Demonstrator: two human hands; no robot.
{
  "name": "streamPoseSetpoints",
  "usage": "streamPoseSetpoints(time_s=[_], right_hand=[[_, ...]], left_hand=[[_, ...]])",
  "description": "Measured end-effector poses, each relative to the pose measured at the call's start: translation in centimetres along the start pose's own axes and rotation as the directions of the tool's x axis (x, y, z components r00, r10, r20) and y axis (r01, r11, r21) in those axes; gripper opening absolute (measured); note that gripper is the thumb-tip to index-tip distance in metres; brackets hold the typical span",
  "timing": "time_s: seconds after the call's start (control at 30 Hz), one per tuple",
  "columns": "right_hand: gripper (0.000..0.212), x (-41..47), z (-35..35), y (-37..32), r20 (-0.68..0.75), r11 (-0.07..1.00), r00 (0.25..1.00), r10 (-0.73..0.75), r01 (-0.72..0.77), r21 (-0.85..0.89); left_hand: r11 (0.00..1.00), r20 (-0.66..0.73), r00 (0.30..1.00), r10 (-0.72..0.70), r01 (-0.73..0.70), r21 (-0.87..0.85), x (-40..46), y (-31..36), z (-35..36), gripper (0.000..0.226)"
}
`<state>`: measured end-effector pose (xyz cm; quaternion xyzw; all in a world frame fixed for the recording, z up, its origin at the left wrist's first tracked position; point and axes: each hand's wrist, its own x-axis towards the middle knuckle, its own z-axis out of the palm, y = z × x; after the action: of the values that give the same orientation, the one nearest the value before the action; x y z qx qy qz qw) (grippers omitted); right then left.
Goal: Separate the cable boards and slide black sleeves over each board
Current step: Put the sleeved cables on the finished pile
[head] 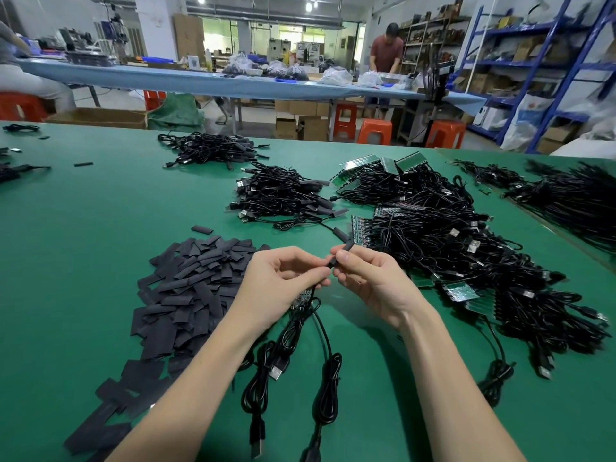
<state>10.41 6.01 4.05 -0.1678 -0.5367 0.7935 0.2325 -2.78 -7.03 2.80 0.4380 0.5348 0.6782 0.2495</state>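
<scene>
**Sleeving step, one board in hand**

Right hand (pixel 370 278) pinches a flat black sleeve (pixel 345 247) by thumb and forefinger. Left hand (pixel 283 281) curls around a small green cable board (pixel 301 299), its black cables trailing toward 6 o'clock. Loose sleeve pile (pixel 196 278) at 9 o'clock on the green tabletop (pixel 100 211); unseparated boards (pixel 460 291) at 3 o'clock. Judged next: align sleeve mouth with board end, push over.

Over the green table (pixel 100 211), a black sleeve (pixel 343 250) is pinched by the right hand (pixel 370 278), while a cable end is held just beside it by the curled fingers of the left hand (pixel 283 281). Beneath the left hand a small board (pixel 301 300) is glimpsed, with black cables (pixel 293 358) trailed toward the near edge. A heap of loose sleeves (pixel 186 291) is seen left of the hands; tangled cable boards (pixel 450 248) are piled toward the right edge.
</scene>
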Motion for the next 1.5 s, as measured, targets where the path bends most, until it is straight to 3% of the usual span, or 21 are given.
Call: streamPoseSetpoints(time_s=[0.43, 0.6, 0.73, 1.1, 1.5], right_hand=[[0.015, -0.2, 0.0, 0.2, 0.041, 0.999, 0.999, 0.031, -0.031, -0.021], [0.046, 0.2, 1.3, 0.8, -0.049, 0.988, 0.987, -0.153, 0.152, -0.022], [0.035, 0.4, 2.0, 1.1, -0.112, 0.975, 0.969, -0.221, 0.222, 0.001], [0.023, 0.4, 2.0, 1.2, -0.183, 0.98, 0.972, -0.15, 0.171, 0.101], [0.031, 0.7, 1.6, 1.4, -0.2, 0.985, 0.972, -0.122, 0.144, 0.098]], left_hand=[[1.0, -0.038, 0.999, 0.008, -0.007, 0.03, -0.1, -0.2, -0.1, 0.015], [1.0, -0.104, 0.995, -0.003, 0.002, -0.011, 0.0, -0.4, 0.4, 0.017], [0.999, -0.147, 0.989, -0.018, 0.012, -0.044, 0.1, -0.6, 0.5, 0.01], [0.999, -0.136, 0.99, -0.03, 0.024, -0.048, 0.0, -0.6, 0.6, 0.008], [0.998, -0.148, 0.988, -0.051, 0.046, -0.038, 0.1, -0.8, 0.9, 0.008]])
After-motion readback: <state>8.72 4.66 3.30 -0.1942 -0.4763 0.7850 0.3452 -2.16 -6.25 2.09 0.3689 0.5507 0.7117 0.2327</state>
